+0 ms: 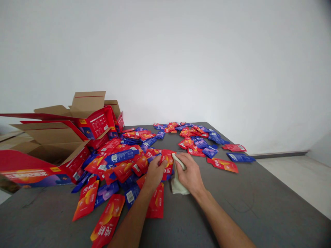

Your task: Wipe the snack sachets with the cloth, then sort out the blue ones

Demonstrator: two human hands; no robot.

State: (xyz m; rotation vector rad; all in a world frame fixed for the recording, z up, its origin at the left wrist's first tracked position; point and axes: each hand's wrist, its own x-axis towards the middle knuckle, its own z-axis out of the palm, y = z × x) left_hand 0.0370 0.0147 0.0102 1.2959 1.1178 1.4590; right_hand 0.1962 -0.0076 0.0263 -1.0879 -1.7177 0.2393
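Note:
A red pouch with orange fruit printed on it (168, 162) is pinched at its left side by my left hand (155, 172). My right hand (189, 172) grips a pale whitish-green cloth (178, 184) and presses it against the pouch's right edge. The cloth's lower end hangs down onto the table. Under and left of my left hand spreads a heap of red and blue pouches (121, 156), several of them overlapping. Closest to my left forearm lie a red pouch (156, 203) and a blue pouch with a white label (132, 195).
Open red cardboard boxes (38, 168) with raised brown flaps stand at the left of the dark grey table (232, 213). More red and blue pouches (199, 141) lie scattered at the back and right. A white wall (181, 62) rises behind the table.

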